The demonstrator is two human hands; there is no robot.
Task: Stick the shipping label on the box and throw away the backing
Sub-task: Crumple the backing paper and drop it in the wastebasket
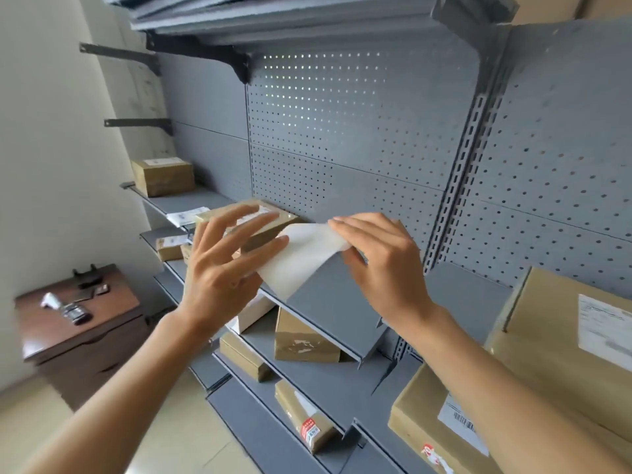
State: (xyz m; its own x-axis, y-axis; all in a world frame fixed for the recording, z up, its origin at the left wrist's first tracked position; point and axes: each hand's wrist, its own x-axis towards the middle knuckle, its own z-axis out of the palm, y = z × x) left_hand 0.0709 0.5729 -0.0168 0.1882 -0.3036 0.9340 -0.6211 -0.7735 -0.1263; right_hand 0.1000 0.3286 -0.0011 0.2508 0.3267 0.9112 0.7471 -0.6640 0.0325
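Your right hand (pixel 376 261) is pinching the top corner of the blank white sheet (pixel 301 261), dead center of the frame. Your left hand (pixel 225 261) has its fingers spread straight, just touching the sheet's left edge. The cardboard box (pixel 285 217) sits on the grey shelf (pixel 328 302) right behind your left fingers.

Bright, even daylight; light glints through the pegboard (pixel 342 107) holes; wide-angle bending and motion blur toward the edges.

The right hand (pixel 379 258) pinches a white sheet (pixel 301 258), left hand (pixel 222 265) touching it.
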